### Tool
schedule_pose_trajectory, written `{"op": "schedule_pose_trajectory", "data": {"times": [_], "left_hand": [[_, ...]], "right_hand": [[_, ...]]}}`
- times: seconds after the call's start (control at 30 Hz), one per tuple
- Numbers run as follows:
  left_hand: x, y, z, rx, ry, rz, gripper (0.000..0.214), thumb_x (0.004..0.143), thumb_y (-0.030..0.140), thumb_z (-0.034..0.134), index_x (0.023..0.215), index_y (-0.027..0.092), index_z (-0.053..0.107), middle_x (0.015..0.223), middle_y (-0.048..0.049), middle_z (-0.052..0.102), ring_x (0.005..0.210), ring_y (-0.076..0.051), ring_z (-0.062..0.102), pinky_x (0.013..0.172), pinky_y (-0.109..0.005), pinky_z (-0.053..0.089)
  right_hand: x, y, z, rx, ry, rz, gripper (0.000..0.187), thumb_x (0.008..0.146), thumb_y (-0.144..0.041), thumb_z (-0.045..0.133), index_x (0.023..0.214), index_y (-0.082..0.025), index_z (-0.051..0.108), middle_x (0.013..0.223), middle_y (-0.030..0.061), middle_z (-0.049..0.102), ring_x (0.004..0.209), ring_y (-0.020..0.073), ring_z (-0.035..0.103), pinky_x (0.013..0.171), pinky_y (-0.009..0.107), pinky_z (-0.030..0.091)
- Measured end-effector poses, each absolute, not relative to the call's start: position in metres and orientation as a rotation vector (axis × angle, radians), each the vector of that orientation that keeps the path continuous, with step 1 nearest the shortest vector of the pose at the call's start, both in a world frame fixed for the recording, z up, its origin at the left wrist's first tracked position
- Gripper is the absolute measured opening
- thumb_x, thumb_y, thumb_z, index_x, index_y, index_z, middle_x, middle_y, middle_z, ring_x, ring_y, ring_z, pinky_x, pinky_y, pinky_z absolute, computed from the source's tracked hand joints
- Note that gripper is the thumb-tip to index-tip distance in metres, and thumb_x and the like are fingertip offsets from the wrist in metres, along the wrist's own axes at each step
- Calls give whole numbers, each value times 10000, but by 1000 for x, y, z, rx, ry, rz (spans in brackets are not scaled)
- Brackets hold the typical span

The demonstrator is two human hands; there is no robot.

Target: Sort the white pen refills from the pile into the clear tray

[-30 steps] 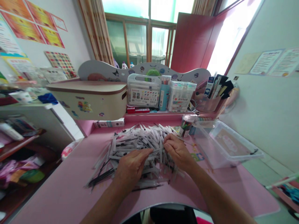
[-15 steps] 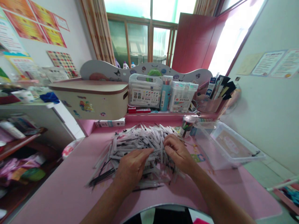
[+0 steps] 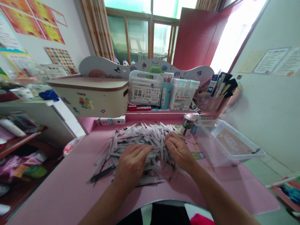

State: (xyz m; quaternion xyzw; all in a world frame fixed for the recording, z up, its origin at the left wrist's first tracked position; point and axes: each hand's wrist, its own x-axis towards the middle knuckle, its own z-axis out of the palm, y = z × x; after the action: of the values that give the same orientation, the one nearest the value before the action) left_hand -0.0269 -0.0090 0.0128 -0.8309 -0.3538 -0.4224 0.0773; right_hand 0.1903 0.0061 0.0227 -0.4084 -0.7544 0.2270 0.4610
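A large heap of thin white and black pens (image 3: 138, 137) lies on the pink desk (image 3: 58, 190). My left hand (image 3: 131, 165) rests palm down on the near side of the heap, fingers curled over the pens. My right hand (image 3: 179, 150) sits on the heap's right side, its fingers bent and pinched among the pens. What either hand actually grips is hidden under the fingers.
A clear plastic bin (image 3: 227, 143) stands at the right. A small jar of coloured pens (image 3: 187, 123) sits beside it. Marker cases (image 3: 145, 92) and a beige box (image 3: 93, 97) line the back shelf. Shelves with clutter (image 3: 16, 137) are at the left.
Both hands stay on the pen heap; my left hand's fingers have shifted slightly toward the right hand. The view has tilted a little.
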Motion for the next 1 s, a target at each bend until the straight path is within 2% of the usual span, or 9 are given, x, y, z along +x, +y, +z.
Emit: {"op": "schedule_pose_trajectory", "data": {"times": [0.13,0.2,0.3,0.4,0.53,0.67,0.8,0.93,1.0], "left_hand": [[-30,-12,16,-2177,-1401,-1683,236,898,193,613,1108,257,697,974,-38,706,963,-214,585,873,-350,459],[-30,-13,19,-2040,-1527,-1997,225,905,221,612,1117,260,675,1004,-31,683,974,-196,585,895,-338,459],[-26,-12,23,-2034,-1560,-2447,192,916,222,596,1105,250,614,1037,-14,670,975,-156,613,920,-304,467],[-22,-11,27,-2031,-1537,-2747,148,882,205,637,1009,239,569,1003,5,648,937,-127,624,834,-233,496],[-21,-8,26,-2024,-1539,-3006,180,826,191,698,917,229,548,977,27,609,813,-94,615,694,-178,510],[-22,-5,22,-2023,-1622,-3180,145,822,216,715,899,216,592,984,23,616,844,-96,619,739,-187,534],[-21,-3,20,-1931,-1700,-3363,137,834,313,709,889,199,655,948,-3,651,866,-139,648,722,-236,568],[-22,0,18,-1783,-1724,-3417,228,843,402,693,868,176,703,923,-21,674,812,-120,641,665,-193,552],[-22,1,18,-1723,-1710,-3447,253,832,424,702,857,173,713,895,-18,684,736,-96,624,621,-168,535]], "right_hand": [[192,5,23,-993,-1821,479,149,968,-234,450,915,-203,586,912,26,527,840,160,527,776,305,409],[190,3,21,-1018,-1973,389,89,918,-188,543,924,-193,631,944,39,537,862,166,530,781,304,415],[181,2,14,-1058,-2188,220,97,855,-126,630,905,-181,692,954,59,557,906,192,526,806,321,422],[171,4,2,-1124,-2255,129,102,816,-125,686,900,-173,716,941,66,567,907,207,524,802,332,431],[163,6,-9,-1154,-2292,62,110,802,-183,729,911,-180,718,962,69,582,915,214,521,809,341,435],[159,6,-10,-1190,-2351,-57,70,810,-191,714,877,-173,704,934,76,603,891,226,512,794,355,432],[156,5,-7,-1152,-2365,-102,27,813,-150,671,823,-170,687,901,77,609,877,230,511,788,361,437],[160,4,-1,-1031,-2228,34,88,788,-93,632,840,-161,655,1001,97,618,955,236,528,848,374,443],[165,4,3,-1020,-2111,220,114,781,-75,608,845,-168,625,955,75,624,911,207,550,828,349,451]]}}
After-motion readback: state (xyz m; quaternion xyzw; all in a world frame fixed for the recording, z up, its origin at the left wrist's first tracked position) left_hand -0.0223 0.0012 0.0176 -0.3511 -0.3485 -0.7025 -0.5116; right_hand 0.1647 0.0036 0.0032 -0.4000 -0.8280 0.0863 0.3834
